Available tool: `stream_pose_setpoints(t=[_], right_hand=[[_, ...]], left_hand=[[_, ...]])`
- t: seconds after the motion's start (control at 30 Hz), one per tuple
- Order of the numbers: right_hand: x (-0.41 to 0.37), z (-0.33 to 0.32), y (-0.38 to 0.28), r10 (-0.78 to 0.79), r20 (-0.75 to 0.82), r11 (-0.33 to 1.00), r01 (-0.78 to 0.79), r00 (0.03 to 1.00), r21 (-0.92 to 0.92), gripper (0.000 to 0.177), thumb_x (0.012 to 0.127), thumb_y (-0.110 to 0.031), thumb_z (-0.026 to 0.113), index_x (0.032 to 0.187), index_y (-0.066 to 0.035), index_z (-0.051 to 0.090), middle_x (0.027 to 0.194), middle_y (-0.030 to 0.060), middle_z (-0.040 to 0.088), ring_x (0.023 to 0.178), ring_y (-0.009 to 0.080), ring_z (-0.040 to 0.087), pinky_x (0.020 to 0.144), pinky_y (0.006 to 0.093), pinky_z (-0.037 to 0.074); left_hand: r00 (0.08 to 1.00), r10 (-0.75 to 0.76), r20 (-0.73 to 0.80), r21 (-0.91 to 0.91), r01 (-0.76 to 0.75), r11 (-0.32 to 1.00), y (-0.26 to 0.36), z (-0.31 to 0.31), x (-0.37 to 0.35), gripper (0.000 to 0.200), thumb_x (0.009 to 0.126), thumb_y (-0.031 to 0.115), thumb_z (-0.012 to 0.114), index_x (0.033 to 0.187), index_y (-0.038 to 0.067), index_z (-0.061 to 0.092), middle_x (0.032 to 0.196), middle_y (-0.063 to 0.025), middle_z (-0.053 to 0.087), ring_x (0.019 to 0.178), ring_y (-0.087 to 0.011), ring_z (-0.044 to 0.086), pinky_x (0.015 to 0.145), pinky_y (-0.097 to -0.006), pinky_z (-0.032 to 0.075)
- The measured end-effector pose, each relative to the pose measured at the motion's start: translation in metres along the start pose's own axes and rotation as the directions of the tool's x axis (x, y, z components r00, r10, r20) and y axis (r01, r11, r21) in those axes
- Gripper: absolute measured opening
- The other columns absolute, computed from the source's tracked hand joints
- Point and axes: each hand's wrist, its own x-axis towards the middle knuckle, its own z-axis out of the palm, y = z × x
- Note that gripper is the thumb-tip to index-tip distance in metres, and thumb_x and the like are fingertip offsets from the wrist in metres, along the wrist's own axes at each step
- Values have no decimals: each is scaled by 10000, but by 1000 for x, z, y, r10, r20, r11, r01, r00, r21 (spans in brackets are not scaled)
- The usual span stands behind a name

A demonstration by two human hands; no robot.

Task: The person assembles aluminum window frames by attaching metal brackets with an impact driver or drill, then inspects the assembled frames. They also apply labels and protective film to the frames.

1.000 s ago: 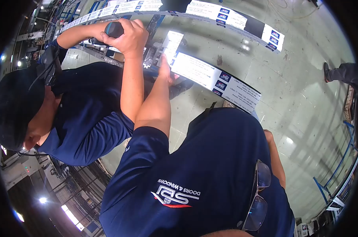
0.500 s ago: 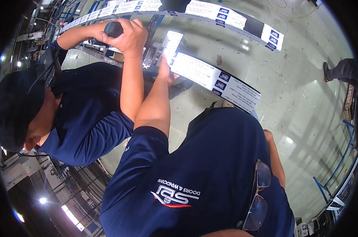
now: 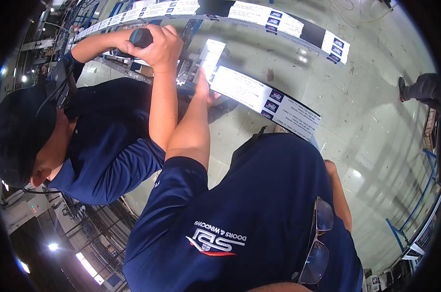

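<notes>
Profile in printed white film (image 3: 247,87) slants across the head view; at its left end, the left hand (image 3: 205,87) has its grip closed around it. The right hand is hidden; its grip cannot be told. Left of the profile, a co-worker's hand (image 3: 164,48) holds a dark tool (image 3: 141,37); beyond the profile runs a longer filmed bar (image 3: 254,12).

Navy and white over a pale green floor (image 3: 361,117)

We see navy logo squares (image 3: 272,106) and dark lettering (image 3: 301,116) on the white-wrapped short bar (image 3: 247,87); the long bar (image 3: 254,12) repeats the squares, with black patches (image 3: 312,34). Our shirt (image 3: 274,180) is navy, its logo (image 3: 215,239) white and red; a frame (image 3: 395,235) at the floor's right edge is blue.
</notes>
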Motion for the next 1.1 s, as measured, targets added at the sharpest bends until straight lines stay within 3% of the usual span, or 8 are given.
stream_pose_setpoints(t=[0.07,0.17,0.3,0.4,0.57,0.9,0.97,1.1], right_hand=[[-13,-18,-29,129,-17,983,-126,991,135,438,1036,-340,484,1000,34,709,998,219,693,857,343,705,824,429,545],[-3,-4,-8,127,-17,967,-120,992,227,438,1027,-347,503,1004,39,710,998,225,693,853,333,706,815,425,547],[-4,-5,-6,113,-27,960,-102,993,261,443,1015,-360,526,1008,43,712,1009,231,693,837,326,705,800,416,545],[-7,-12,-12,92,-6,987,-90,996,134,442,1007,-361,540,1017,46,712,1021,231,695,834,316,702,791,409,539],[-12,-15,-22,221,-17,909,-200,975,365,449,996,-362,559,1019,58,714,1046,224,706,846,309,698,791,409,533],[0,13,29,103,-46,958,-87,994,272,444,968,-352,591,1064,63,716,1055,219,719,903,318,698,838,411,527],[1,17,35,161,-41,909,-132,986,396,450,953,-348,615,1094,69,708,1037,214,724,882,301,699,822,408,532],[-2,11,26,190,-32,883,-157,981,442,453,945,-339,632,1114,75,701,1033,208,725,858,287,700,803,402,538]], left_hand=[[1000,9,-10,-2,-9,1000,-2,-1,2,717,935,801,397,1213,188,644,1061,-11,721,917,-166,706,697,-333,561],[1000,-8,-12,24,8,1000,-1,-4,5,716,935,796,404,1226,186,640,1084,-12,718,941,-172,707,726,-346,571],[1000,-10,-9,-1,10,1000,-2,-4,7,711,937,792,408,1228,186,639,1093,-14,717,956,-174,707,739,-355,575],[1000,2,4,-11,-2,1000,-2,-3,6,708,938,791,408,1225,186,639,1098,-18,716,969,-174,707,745,-359,578],[1000,-12,-12,4,12,1000,-1,-4,7,701,941,790,401,1209,188,640,1076,-12,715,941,-169,702,726,-345,573],[1000,-2,24,17,1,1000,3,0,-7,708,936,806,381,1171,197,654,1028,-5,718,891,-156,693,648,-313,531],[1000,-7,-1,25,8,1000,2,-1,-2,712,934,811,376,1162,198,660,1010,-3,719,865,-154,691,632,-308,522],[1000,-5,-6,22,5,1000,1,-2,1,721,932,816,367,1156,197,662,999,1,718,847,-149,687,624,-303,512]])
